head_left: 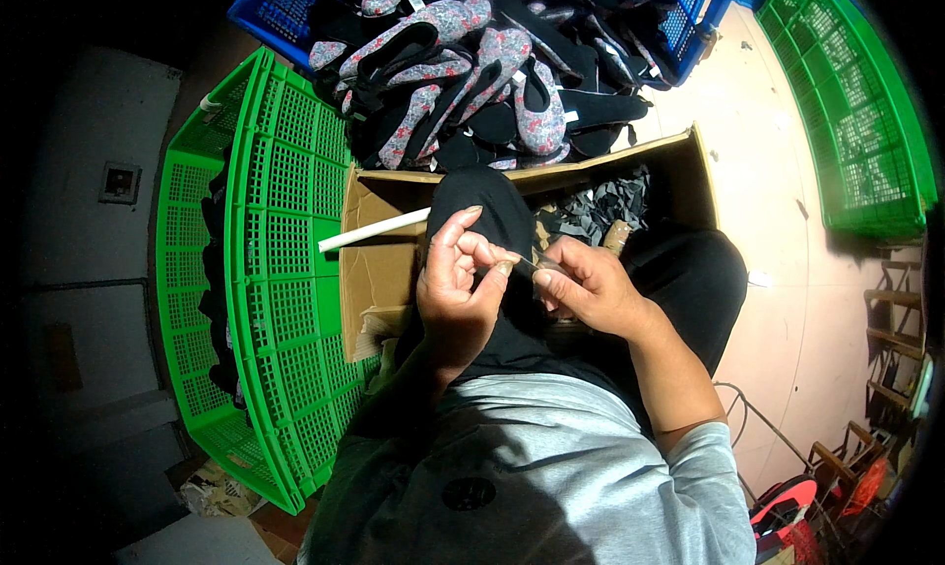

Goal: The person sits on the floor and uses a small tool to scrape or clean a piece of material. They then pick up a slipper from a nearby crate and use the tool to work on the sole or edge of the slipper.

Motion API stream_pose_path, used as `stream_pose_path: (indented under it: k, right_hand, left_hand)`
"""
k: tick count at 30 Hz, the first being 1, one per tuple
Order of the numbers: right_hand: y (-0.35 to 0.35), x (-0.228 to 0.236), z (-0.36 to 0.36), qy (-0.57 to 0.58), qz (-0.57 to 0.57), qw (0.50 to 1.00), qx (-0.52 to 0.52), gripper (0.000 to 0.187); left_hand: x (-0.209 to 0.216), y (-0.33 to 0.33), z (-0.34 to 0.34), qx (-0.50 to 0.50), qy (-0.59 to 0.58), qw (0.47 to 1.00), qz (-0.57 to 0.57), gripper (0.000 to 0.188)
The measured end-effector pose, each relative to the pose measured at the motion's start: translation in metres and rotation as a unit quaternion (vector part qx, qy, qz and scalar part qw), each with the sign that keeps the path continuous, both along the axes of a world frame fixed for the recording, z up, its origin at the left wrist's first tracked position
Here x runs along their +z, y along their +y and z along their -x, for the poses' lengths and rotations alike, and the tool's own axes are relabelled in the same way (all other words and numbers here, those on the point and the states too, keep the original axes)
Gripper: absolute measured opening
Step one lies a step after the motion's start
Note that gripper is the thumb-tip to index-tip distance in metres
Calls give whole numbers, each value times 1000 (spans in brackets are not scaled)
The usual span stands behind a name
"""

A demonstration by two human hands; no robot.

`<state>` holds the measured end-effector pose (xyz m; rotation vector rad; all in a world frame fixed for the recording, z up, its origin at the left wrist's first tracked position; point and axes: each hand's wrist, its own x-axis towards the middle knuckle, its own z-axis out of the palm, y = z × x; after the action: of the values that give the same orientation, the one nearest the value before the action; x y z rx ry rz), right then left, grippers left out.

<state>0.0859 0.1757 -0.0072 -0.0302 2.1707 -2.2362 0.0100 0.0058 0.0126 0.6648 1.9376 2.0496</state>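
Pinching tight near the black knee (479,196), left hand (459,282) and right hand (594,287) hold a thin thing (527,261) slanting between their fingertips.

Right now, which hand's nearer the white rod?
Left. In the head view, the left hand is just right of the white rod and slightly lower; the right hand is farther right, past the left hand.

Brightly lit pale floor (763,181), shadowed grey panel (89,348), perhaps a wall
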Motion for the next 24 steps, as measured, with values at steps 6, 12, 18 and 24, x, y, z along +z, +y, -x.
stream_pose_path:
  k: [6,12,18,24]
  right_hand:
    - [1,-1,-1,20,-24,999,-7,19]
    - [0,-3,-1,44,-30,999,-7,18]
    - [1,-4,-2,31,-14,999,0,18]
    - [2,-2,-1,39,-14,999,4,18]
  left_hand:
    - [0,1,2,-12,11,1000,8,58]
    - [-1,1,1,-12,22,999,25,59]
    - [-4,1,0,-5,35,999,18,57]
    - [-1,3,-1,-4,33,999,7,56]
